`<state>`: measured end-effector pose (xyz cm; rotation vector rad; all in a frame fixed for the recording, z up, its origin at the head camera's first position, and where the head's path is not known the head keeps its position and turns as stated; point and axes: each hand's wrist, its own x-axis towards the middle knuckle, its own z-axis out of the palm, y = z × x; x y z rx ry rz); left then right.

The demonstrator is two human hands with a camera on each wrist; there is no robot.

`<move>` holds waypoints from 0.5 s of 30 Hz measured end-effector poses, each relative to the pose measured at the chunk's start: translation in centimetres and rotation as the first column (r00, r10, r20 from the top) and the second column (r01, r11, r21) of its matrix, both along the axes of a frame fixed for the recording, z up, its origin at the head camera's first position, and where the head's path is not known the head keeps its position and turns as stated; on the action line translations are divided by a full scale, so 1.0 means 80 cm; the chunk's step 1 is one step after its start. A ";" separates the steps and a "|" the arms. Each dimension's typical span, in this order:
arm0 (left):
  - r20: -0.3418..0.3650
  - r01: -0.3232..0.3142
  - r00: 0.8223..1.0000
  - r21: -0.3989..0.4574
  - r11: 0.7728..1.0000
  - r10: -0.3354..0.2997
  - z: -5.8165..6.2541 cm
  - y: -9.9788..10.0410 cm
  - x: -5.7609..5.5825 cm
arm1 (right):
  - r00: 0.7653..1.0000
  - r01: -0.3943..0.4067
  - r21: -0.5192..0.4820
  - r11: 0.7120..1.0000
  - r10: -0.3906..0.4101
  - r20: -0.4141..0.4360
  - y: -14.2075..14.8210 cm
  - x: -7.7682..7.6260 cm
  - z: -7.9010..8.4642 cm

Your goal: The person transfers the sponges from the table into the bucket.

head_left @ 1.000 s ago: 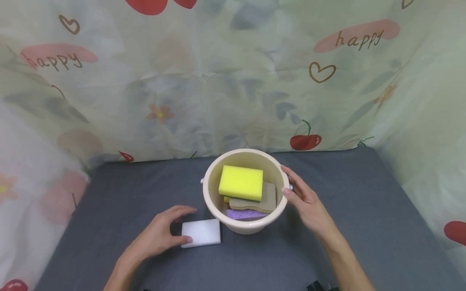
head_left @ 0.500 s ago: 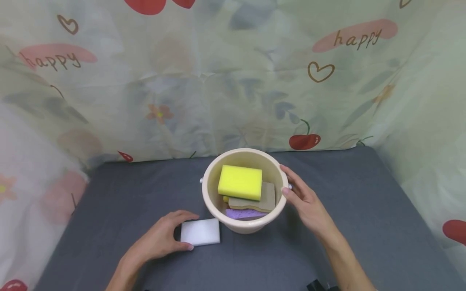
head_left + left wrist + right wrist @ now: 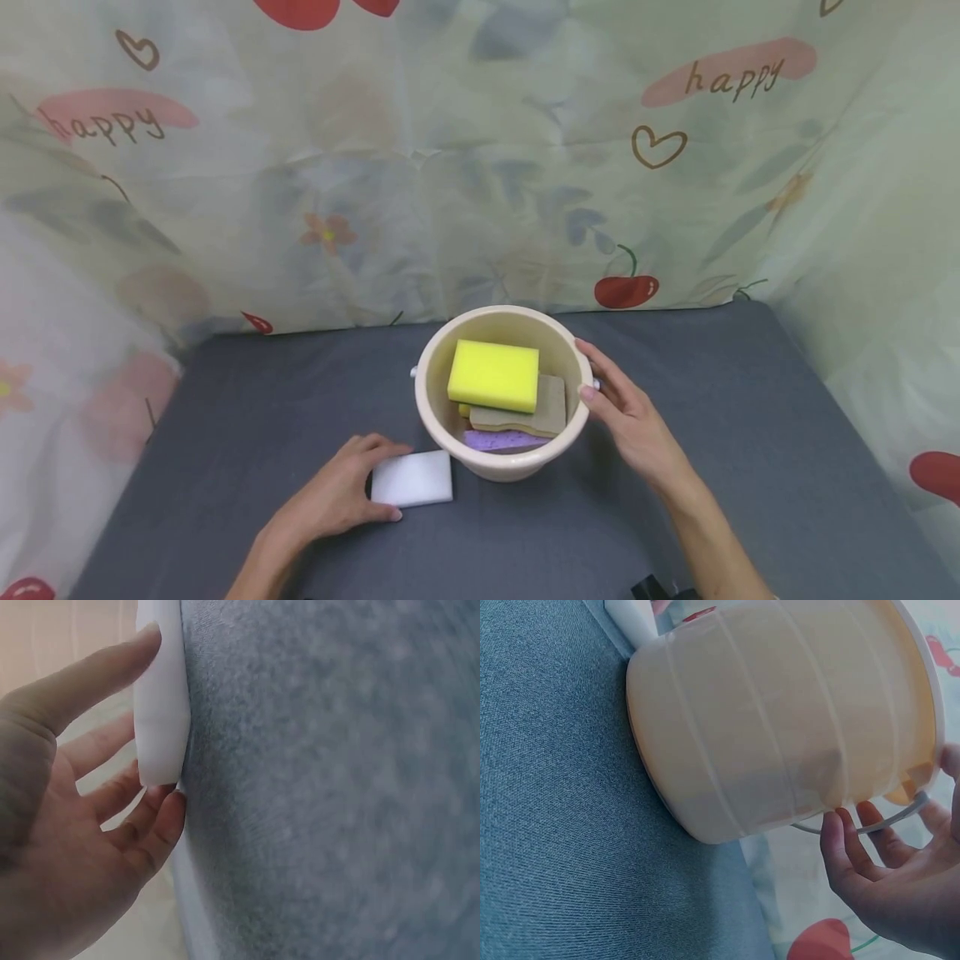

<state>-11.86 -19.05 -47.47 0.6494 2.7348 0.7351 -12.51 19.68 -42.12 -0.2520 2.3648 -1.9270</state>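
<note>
A white sponge block (image 3: 412,479) lies flat on the table, left of the bucket's base. Around its left end, my left hand (image 3: 337,492) has the thumb along the near edge and the fingers at the far edge. The left wrist view shows the thumb lying against the sponge's side (image 3: 161,712). A cream bucket (image 3: 506,468) stands upright. My right hand (image 3: 637,433) holds it at the right, thumb at the rim and fingertips against the outer wall (image 3: 750,727). Inside lie a yellow sponge (image 3: 493,375), a grey-beige wavy sponge (image 3: 552,404) and a purple sponge (image 3: 502,440).
Dark grey cloth covers the table (image 3: 480,550). A printed curtain (image 3: 420,208) hangs behind it and along both sides. The bucket's thin handle (image 3: 889,821) hangs beside the right fingers. A small black object (image 3: 651,587) shows at the front edge.
My left thumb has moved from on top of the white sponge to its near edge, and the fingers have come to the far edge. The right hand and bucket stay put.
</note>
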 end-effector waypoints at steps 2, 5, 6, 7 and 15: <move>-0.001 -0.006 1.000 -0.003 1.000 0.006 -0.001 0.001 0.000 | 1.000 0.000 -0.001 1.000 0.000 -0.002 0.000 0.000 0.000; 0.008 -0.021 1.000 0.011 1.000 0.021 -0.001 0.001 0.001 | 1.000 0.000 0.000 1.000 0.000 -0.003 0.000 0.000 -0.001; 0.011 -0.024 1.000 0.023 0.999 0.023 -0.001 0.000 0.001 | 1.000 -0.001 -0.002 1.000 0.001 -0.003 -0.001 -0.001 -0.001; 0.014 -0.026 1.000 0.037 0.999 0.026 0.000 0.000 0.002 | 1.000 0.000 -0.001 1.000 0.000 -0.003 -0.001 -0.001 -0.001; 0.063 -0.034 0.998 0.191 0.981 0.022 0.004 -0.013 0.002 | 1.000 0.002 -0.011 1.000 -0.002 0.000 -0.001 -0.001 -0.001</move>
